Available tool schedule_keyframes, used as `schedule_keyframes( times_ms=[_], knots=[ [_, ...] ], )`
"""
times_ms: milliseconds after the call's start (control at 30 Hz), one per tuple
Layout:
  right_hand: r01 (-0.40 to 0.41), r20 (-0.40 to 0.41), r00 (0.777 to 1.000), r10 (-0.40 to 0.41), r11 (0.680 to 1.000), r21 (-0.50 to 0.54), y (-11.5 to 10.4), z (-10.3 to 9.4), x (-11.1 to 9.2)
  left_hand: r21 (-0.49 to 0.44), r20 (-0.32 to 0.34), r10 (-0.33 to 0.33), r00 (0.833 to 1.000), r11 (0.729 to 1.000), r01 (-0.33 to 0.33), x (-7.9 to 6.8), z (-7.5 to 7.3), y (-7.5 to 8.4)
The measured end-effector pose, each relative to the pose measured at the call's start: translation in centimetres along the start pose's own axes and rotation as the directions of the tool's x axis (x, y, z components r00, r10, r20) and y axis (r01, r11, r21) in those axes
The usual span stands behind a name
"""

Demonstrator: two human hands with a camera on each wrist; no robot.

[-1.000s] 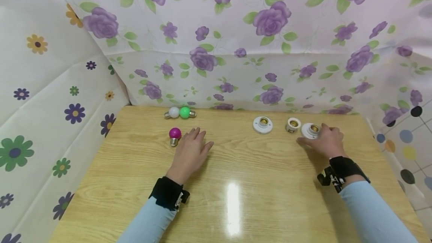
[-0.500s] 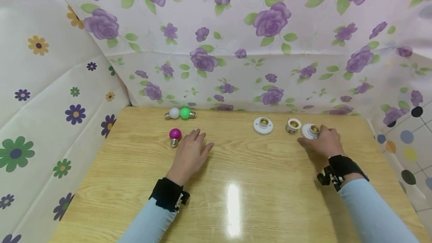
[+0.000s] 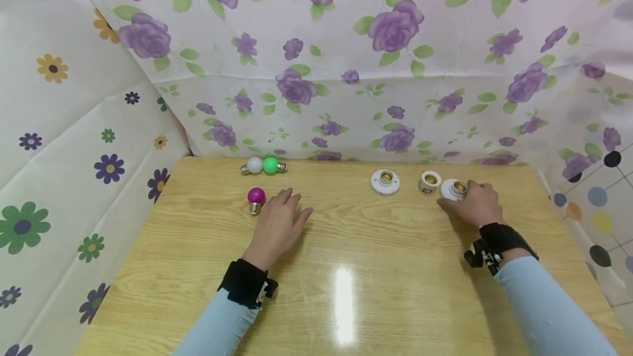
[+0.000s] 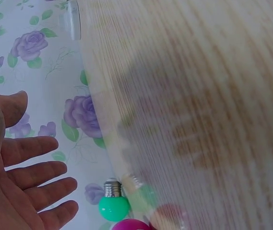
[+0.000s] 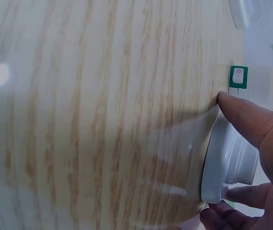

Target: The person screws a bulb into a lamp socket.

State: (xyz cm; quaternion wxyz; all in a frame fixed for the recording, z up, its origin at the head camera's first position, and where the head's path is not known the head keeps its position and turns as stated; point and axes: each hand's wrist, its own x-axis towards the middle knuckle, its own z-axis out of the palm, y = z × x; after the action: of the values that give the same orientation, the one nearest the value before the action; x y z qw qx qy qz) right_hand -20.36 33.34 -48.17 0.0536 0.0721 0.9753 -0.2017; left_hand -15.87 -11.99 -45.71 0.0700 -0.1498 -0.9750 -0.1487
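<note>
My right hand (image 3: 477, 205) holds a round white lamp holder (image 3: 450, 189) at the table's back right. In the right wrist view the thumb lies along one edge of this lamp holder (image 5: 218, 163) and curled fingers are at its opposite side. Just left of it stand a smaller white lamp socket (image 3: 429, 182) and another round white lamp holder (image 3: 385, 182). My left hand (image 3: 279, 224) hovers over or rests on the table, fingers spread and holding nothing. A magenta light bulb (image 3: 256, 200) lies beside its fingertips. Behind are a white bulb (image 3: 254, 165) and a green bulb (image 3: 271, 165), end to end.
The wood-grain table (image 3: 356, 246) is glossy and reflects a light. A floral sheet (image 3: 326, 81) hangs along its back edge, with patterned sheets at both sides. In the right wrist view a small green-framed switch (image 5: 238, 76) shows on the smaller socket.
</note>
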Motion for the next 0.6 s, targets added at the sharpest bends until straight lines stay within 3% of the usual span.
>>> schedule_keyframes(
  times_ms=[300,600],
  knots=[
    [0.004,-0.026,1.000,-0.004,1.000,0.008,-0.1,-0.1,-0.1,0.005,0.002,-0.006,1.000,1.000,0.006,0.1,0.0,0.0],
    [0.071,-0.131,0.990,-0.056,0.991,0.115,0.0,0.0,-1.3,-0.014,-0.019,-0.007,1.000,1.000,0.007,0.0,-0.3,-0.5]
  ],
)
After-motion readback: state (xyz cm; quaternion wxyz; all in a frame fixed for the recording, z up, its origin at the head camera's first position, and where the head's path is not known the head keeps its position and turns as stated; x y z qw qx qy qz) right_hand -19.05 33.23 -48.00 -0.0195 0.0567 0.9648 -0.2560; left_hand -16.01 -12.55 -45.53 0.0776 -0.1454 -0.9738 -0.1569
